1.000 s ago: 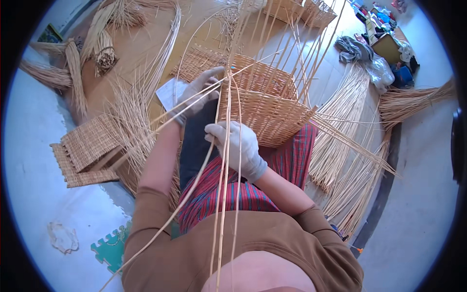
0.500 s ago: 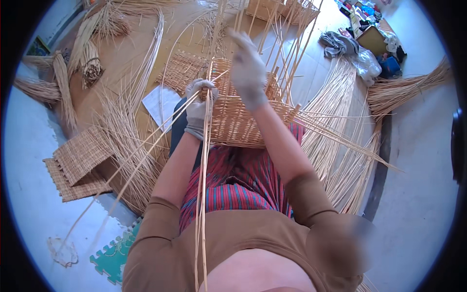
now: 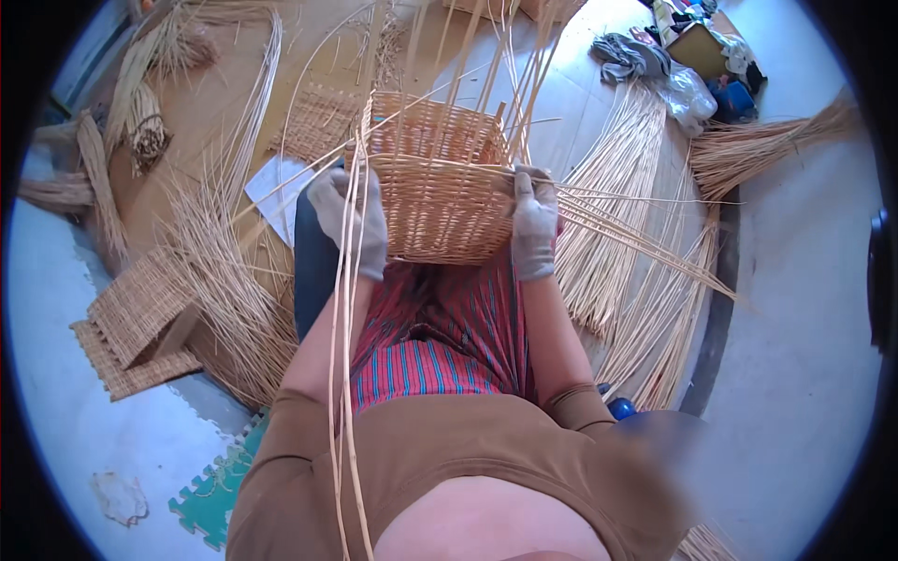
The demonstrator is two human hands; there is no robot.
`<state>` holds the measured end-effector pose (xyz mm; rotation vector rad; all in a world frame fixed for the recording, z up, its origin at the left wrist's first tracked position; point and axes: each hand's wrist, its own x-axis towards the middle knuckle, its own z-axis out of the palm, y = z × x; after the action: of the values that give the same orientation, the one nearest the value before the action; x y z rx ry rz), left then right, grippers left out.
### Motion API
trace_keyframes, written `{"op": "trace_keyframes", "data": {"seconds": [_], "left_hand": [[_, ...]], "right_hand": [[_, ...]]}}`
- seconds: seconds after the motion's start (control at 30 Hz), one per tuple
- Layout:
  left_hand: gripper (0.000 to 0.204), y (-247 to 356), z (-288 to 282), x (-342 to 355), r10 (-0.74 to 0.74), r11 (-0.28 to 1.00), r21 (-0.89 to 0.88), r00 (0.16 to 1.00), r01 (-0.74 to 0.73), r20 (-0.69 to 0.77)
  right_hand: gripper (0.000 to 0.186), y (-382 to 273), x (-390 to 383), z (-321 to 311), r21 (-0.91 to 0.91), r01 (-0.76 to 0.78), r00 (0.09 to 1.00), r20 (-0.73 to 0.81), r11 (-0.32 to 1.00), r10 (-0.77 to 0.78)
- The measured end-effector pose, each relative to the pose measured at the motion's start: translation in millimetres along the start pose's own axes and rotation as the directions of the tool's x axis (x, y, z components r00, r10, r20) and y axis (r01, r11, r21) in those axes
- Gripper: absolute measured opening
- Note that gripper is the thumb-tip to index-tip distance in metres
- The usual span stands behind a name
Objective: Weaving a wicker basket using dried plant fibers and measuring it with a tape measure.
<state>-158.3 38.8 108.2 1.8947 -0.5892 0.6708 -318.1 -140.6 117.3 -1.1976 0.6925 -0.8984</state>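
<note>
1. Centrally, a wicker basket (image 3: 444,215) sits just above the red striped cloth (image 3: 430,369), w/ unwoven stakes (image 3: 531,75) rising fr. its walls.
2. L. hand (image 3: 360,220), gloved: at basket's L. front corner; long loose strands (image 3: 347,393) cross it; fingers partly hidden, so pinch can't be told.
3. R. hand (image 3: 534,224), gloved: thumb & curled fingers pinch R. front corner nr. rim.
4. Surroundings: splayed cane bundle (image 3: 613,215), R.; woven panels (image 3: 140,309), L.; white sheet (image 3: 274,201) b/w panels & basket.

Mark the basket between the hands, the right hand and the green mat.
Basket (image 3: 447,217), head view: its near wall.
Right hand (image 3: 534,222), head view: back of glove.
Green mat (image 3: 208,503), head view: upper surface.
</note>
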Motion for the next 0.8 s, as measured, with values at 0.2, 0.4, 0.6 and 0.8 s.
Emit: {"op": "trace_keyframes", "data": {"seconds": [0.2,0.4,0.6,0.8], "left_hand": [[0.083,41.4,14.9,2.8,0.201,0.972,-0.033,0.754,-0.232,0.625],[0.08,29.6,26.0,-12.4,0.172,0.919,0.153,0.717,-0.364,0.676],[0.06,61.3,37.1,1.8,0.419,0.828,0.065,0.692,-0.557,0.588],[0.072,113.7,79.6,-32.4,0.186,0.853,0.141,0.546,-0.502,0.817]], "right_hand": [[0.019,3.1,75.9,28.7,-0.41,0.475,0.879,0.183,0.779,-0.44],[0.046,-56.9,108.2,82.9,-0.466,0.507,0.862,0.266,0.726,-0.431],[0.022,-18.6,0.8,-53.5,-0.282,0.23,0.942,-0.175,0.931,-0.286],[0.051,-27.4,96.9,-60.9,-0.762,0.425,0.818,0.092,0.488,-0.569]]}}
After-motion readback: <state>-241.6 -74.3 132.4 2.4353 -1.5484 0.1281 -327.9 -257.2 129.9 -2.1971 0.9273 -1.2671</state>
